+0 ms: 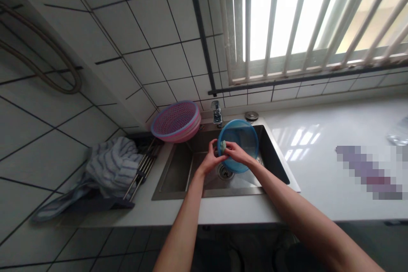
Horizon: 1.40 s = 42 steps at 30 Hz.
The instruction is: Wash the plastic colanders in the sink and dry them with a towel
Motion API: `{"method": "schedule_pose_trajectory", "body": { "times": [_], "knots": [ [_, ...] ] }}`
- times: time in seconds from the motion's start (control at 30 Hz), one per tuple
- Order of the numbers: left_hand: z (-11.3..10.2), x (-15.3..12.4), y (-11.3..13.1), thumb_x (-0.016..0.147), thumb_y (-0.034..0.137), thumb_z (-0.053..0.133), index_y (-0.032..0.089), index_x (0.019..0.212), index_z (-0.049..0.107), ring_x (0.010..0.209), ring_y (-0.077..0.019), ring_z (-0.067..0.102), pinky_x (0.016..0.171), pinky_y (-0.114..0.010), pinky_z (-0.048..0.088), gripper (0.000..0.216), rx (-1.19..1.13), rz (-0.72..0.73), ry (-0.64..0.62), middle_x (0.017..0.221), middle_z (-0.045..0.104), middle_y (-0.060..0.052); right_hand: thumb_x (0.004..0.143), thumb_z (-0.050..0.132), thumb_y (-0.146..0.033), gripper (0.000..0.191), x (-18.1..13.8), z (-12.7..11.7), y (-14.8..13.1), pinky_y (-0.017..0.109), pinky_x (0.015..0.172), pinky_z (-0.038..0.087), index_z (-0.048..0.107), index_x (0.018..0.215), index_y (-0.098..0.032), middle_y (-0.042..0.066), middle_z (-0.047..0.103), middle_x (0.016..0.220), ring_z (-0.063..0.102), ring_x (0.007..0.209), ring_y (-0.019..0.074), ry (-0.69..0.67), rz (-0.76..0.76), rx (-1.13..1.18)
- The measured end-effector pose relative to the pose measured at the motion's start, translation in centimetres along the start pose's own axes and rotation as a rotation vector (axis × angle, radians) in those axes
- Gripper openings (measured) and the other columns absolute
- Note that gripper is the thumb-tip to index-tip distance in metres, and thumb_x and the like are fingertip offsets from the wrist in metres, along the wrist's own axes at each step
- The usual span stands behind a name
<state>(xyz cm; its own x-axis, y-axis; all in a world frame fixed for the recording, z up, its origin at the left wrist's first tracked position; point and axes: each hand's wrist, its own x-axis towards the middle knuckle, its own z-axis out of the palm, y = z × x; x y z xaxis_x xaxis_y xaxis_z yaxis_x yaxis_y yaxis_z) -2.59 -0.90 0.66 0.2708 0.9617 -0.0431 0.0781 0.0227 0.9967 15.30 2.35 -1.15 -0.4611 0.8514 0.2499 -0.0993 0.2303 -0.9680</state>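
A blue plastic bowl (pixel 244 138) is tilted on edge over the steel sink (pixel 178 174), its inside facing me. My left hand (pixel 211 157) grips the bowl's left rim with curled fingers. My right hand (pixel 236 153) is closed on a small pale green sponge (pixel 223 146), pressed against the bowl near its rim. Both hands meet above the sink drain (pixel 225 171).
A pink and purple colander (pixel 177 121) rests tilted at the sink's back left corner. The tap (pixel 217 113) stands behind the bowl. A striped cloth (pixel 111 165) lies on a rack at the left. White countertop (pixel 321 170) stretches right, under a barred window (pixel 302 21).
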Motion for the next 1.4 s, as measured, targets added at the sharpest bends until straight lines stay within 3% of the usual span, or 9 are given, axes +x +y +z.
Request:
{"method": "schedule_pose_trajectory", "body": {
  "times": [0.13,0.37,0.43,0.53,0.6,0.8,1.0,1.2,1.4],
  "knots": [
    [-0.4,0.4,-0.4,0.059,0.042,0.101,0.022,0.163,0.038,0.144,-0.0409,0.056,0.125,-0.058,0.038,0.123,0.046,0.030,-0.064,0.156,0.058,-0.020,0.085,0.063,-0.042,0.025,-0.2,0.6,0.3,0.023,0.062,0.039,0.068,0.082,-0.018,-0.001,0.062,0.075,0.049,0.069,0.0142,-0.095,0.029,-0.050],
    [-0.1,0.0,-0.2,0.066,0.035,0.097,0.027,0.161,0.049,0.152,-0.0389,0.049,0.130,-0.055,0.034,0.107,0.047,-0.011,-0.200,0.162,0.055,-0.015,0.083,0.061,-0.053,0.032,0.7,-2.7,-0.2,0.026,0.063,0.045,0.063,0.085,-0.021,0.001,0.065,0.079,0.055,0.069,0.0168,0.490,0.037,0.028],
    [-0.3,-0.1,-0.5,0.066,0.034,0.096,0.023,0.157,0.053,0.145,-0.0394,0.055,0.126,-0.056,0.038,0.101,0.061,-0.052,-0.200,0.157,0.060,-0.016,0.082,0.063,-0.049,0.030,0.4,-2.2,-0.2,0.025,0.062,0.044,0.065,0.085,-0.020,0.001,0.065,0.077,0.054,0.067,0.0157,0.326,0.052,0.023],
    [-1.0,0.1,-1.0,0.063,0.033,0.095,0.018,0.150,0.058,0.137,-0.0412,0.061,0.121,-0.058,0.043,0.096,0.098,-0.104,-0.183,0.148,0.066,-0.018,0.080,0.065,-0.038,0.021,-0.4,-0.5,0.0,0.024,0.059,0.040,0.070,0.082,-0.018,0.000,0.065,0.072,0.051,0.063,0.0136,-0.131,0.099,-0.056],
    [-1.5,0.3,-1.1,0.060,0.031,0.096,0.019,0.150,0.059,0.140,-0.0417,0.059,0.123,-0.057,0.042,0.098,0.109,-0.087,-0.168,0.149,0.065,-0.017,0.080,0.065,-0.035,0.019,-0.5,-0.1,0.2,0.023,0.058,0.039,0.072,0.082,-0.018,0.000,0.066,0.073,0.051,0.063,0.0135,-0.193,0.103,-0.091],
    [-1.1,0.4,-1.3,0.065,0.032,0.095,0.022,0.149,0.060,0.151,-0.0385,0.049,0.129,-0.054,0.034,0.092,0.081,-0.029,-0.189,0.154,0.062,-0.014,0.086,0.060,-0.052,0.034,0.7,-2.6,0.0,0.026,0.064,0.043,0.067,0.089,-0.019,0.002,0.067,0.081,0.054,0.071,0.0163,0.485,0.048,0.018],
    [-1.6,0.5,-1.4,0.061,0.032,0.095,0.020,0.155,0.054,0.148,-0.0420,0.052,0.129,-0.057,0.034,0.103,0.150,-0.075,-0.191,0.158,0.058,-0.016,0.082,0.063,-0.035,0.019,-0.1,-0.7,0.2,0.025,0.062,0.041,0.070,0.082,-0.018,0.002,0.067,0.077,0.053,0.067,0.0145,-0.134,0.086,-0.095],
    [-1.0,0.4,-1.3,0.065,0.035,0.097,0.026,0.161,0.049,0.157,-0.0401,0.041,0.133,-0.055,0.027,0.108,0.092,0.008,-0.194,0.166,0.051,-0.014,0.085,0.059,-0.049,0.031,0.6,-2.6,0.4,0.026,0.065,0.044,0.066,0.089,-0.019,0.002,0.067,0.082,0.053,0.070,0.0157,0.479,0.059,0.018],
    [-1.3,0.7,-1.9,0.064,0.035,0.096,0.017,0.153,0.057,0.145,-0.0421,0.054,0.128,-0.059,0.034,0.099,0.120,-0.064,-0.189,0.156,0.060,-0.019,0.083,0.060,-0.037,0.020,0.1,-0.3,0.8,0.024,0.062,0.040,0.068,0.082,-0.018,0.000,0.065,0.077,0.051,0.068,0.0144,-0.020,0.040,-0.096]
  ]
}}
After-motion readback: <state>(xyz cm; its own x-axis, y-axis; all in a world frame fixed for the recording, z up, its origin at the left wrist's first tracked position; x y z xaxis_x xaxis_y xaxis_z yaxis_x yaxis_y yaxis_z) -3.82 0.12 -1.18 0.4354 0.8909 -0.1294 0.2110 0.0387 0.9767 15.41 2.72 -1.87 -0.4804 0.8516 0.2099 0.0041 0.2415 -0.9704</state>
